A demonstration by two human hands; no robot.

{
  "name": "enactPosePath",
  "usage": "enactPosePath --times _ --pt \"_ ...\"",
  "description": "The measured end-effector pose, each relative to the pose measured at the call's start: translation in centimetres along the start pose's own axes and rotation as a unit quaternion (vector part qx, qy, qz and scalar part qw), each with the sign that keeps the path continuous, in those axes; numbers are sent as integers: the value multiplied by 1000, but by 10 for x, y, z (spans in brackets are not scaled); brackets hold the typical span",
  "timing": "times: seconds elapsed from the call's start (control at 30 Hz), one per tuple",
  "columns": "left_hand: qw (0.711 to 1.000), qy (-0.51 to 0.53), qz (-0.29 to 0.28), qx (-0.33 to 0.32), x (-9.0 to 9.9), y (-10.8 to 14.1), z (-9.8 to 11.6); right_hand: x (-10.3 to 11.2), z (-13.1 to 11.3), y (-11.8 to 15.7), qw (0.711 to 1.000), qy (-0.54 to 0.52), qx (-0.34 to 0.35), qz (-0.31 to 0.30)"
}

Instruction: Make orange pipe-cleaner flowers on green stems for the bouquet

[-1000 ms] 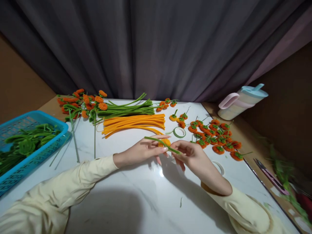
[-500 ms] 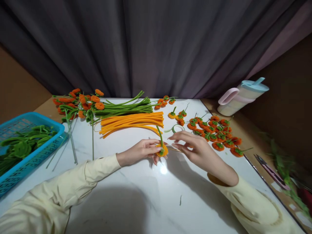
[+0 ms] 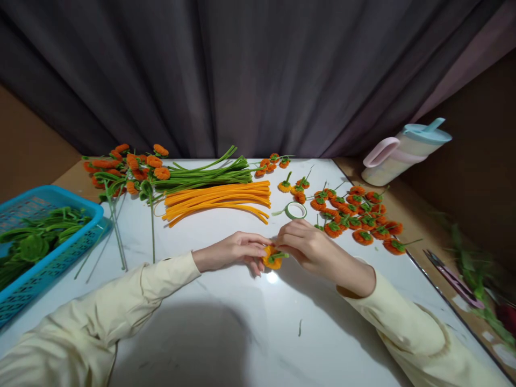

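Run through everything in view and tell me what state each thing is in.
Left hand: pinching the yellow flower.
Yellow flower: held, green stem pointing right.
Right hand: fingers bent, grip unclear.
Tape roll: flat, partly unrolled.
Tumbler: lidded, straw in.
Blue basket: holding green leaves.
Yellow chenille stems: lying loose.
Green chenille stems: piled.
Pink-handled cutters: lying unheld.

Left hand (image 3: 237, 249) holding yellow flower (image 3: 268, 261), right hand (image 3: 312, 248) beside it, tape roll (image 3: 296, 217) beyond
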State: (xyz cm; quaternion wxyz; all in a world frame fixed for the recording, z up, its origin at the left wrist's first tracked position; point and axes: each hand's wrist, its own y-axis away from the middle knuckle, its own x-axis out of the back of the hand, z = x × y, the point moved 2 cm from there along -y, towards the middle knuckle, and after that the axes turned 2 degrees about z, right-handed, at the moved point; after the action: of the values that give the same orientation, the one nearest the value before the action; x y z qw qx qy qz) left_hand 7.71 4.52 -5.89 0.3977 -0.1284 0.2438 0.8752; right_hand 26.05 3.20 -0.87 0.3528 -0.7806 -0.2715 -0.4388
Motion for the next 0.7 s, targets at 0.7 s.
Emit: enactPosePath --times 0.7 --pt "998 25 60 -26 1 -1 2 -1 -11 0 984 -95 -129 -83"
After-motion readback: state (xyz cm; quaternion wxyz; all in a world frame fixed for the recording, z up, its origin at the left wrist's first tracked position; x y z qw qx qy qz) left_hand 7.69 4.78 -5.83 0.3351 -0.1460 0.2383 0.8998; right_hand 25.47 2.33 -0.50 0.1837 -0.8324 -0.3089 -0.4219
